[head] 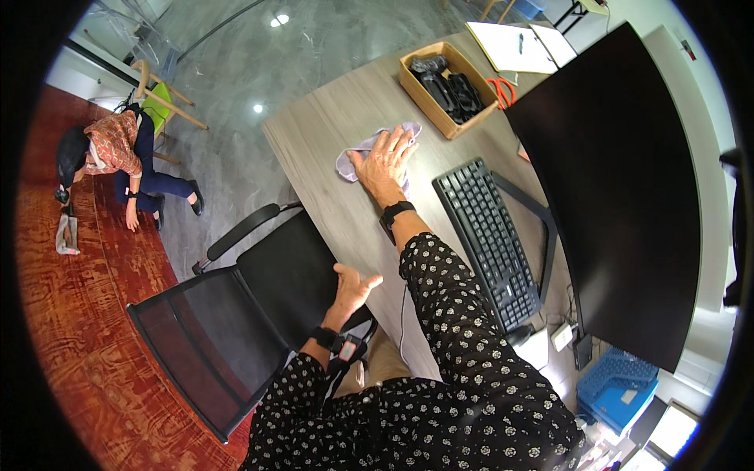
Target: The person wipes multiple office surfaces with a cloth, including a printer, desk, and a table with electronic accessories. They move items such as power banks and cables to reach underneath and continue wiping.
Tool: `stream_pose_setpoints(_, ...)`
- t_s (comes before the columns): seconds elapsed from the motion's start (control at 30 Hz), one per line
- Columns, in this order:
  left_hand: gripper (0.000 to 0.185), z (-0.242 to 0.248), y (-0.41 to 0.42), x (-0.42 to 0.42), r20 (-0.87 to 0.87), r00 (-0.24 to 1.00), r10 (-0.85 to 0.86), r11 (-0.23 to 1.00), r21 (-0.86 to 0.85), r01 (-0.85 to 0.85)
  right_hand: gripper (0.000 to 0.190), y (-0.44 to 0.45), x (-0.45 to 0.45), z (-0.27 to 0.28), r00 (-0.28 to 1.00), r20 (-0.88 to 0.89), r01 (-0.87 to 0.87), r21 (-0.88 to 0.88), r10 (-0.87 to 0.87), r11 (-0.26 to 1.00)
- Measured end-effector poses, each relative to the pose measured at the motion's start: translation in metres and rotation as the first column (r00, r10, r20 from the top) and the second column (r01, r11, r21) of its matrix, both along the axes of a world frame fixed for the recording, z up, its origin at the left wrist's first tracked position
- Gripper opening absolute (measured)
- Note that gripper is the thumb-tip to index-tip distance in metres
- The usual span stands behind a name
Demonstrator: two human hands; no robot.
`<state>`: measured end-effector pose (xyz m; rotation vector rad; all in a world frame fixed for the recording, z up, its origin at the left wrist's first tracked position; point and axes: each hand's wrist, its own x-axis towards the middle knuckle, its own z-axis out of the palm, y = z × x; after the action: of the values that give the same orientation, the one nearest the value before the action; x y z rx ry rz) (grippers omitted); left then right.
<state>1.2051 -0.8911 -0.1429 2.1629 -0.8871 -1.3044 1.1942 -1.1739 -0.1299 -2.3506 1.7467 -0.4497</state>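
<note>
My right hand [383,165] presses a light purple cloth [353,160] flat against the grey wood-grain desk [330,112]. The fingers point towards a cardboard box, and the part of the cloth under the palm is hidden. Closer to me, my left hand [351,293] hovers by the desk's near edge, beside the seat of a black office chair [283,265]. Its thumb and fingers are apart, with nothing between them. A black keyboard [489,241] lies to the right of my right forearm.
The cardboard box [427,109] holds black items. Orange-handled scissors [502,93] and an open notebook with a pen [512,44] lie beyond it. A large monitor [612,194] stands at right, near blue trays [618,388]. Another person [118,147] leans over a reddish wooden table [76,306], holding a cloth.
</note>
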Motion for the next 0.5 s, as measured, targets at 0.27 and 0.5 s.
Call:
stream_pose_setpoints(0.27,0.093,0.032,-0.021,0.008,0.012,0.994,-0.111,0.947,0.303,0.102,0.101,-0.098,0.061,-0.006,1.0,0.004,-0.03,-0.114,0.03,0.993)
stream_pose_setpoints(0.5,0.087,0.046,-0.032,0.008,-0.033,0.995,-0.093,0.948,0.301,0.098,0.094,-0.121,0.141,-0.009,0.982,0.035,-0.183,-0.12,0.188,0.976)
